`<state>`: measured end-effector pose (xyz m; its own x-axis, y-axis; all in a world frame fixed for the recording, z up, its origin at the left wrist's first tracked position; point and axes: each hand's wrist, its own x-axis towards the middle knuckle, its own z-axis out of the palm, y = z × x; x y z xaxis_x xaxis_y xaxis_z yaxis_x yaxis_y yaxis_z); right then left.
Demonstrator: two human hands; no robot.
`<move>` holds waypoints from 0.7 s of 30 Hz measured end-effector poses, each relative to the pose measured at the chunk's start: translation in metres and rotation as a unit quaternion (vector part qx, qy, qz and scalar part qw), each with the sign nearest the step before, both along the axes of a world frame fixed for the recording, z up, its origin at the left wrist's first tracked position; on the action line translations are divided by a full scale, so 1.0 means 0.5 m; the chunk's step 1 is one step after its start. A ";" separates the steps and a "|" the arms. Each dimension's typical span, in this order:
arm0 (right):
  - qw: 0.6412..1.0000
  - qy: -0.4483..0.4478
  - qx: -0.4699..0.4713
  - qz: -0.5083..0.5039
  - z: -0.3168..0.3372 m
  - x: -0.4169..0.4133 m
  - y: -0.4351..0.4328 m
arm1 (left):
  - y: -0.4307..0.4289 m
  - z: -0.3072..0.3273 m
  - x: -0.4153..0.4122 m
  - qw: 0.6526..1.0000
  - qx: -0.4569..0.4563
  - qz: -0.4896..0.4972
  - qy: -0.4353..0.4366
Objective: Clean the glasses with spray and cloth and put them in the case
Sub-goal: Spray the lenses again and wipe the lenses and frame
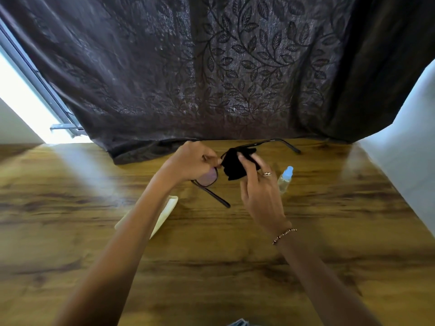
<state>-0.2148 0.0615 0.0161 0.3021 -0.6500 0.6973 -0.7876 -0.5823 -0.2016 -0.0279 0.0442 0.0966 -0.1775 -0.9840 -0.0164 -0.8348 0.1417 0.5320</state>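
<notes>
- Dark thin-framed glasses held in the air above the brown wood-grain worktop, temples unfolded; one temple points toward the camera, the other reaches back toward the dark leaf-patterned curtain.
- Left hand: fingers pinched on the frame near the bridge, steadying it.
- Right hand: fingers closed on a small black cleaning cloth, which is wrapped over the far lens. The near lens is bare and uncovered.
- Small clear plastic spray bottle with a pale blue cap lies on the worktop just beside the right hand, untouched by either hand.
- Cream-coloured soft glasses case lies flat on the worktop, partly hidden under the left forearm; nothing in it as far as can be seen.
- Judgement: spraying looks done, since the bottle is set down; wiping is under way on one lens. Whether the near lens is already wiped cannot be told.
- Left to do, by my estimate: finish wiping, fold both temples, put down the cloth, slide the glasses into the case.
</notes>
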 end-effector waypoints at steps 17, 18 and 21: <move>0.998 -0.024 0.034 0.044 -0.010 0.036 0.010 | 0.002 0.000 -0.006 0.999 0.008 0.007 -0.052; 0.999 -0.013 0.039 0.030 -0.005 0.032 0.003 | 0.004 -0.001 -0.006 0.999 0.007 0.015 -0.050; 0.999 0.000 0.043 -0.013 -0.001 0.020 -0.003 | 0.001 -0.003 0.005 0.998 0.004 0.047 -0.039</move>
<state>-0.2046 0.0599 0.0155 0.2845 -0.7155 0.6380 -0.8017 -0.5425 -0.2509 -0.0255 0.0448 0.0950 -0.0831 -0.9959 -0.0350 -0.8830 0.0573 0.4658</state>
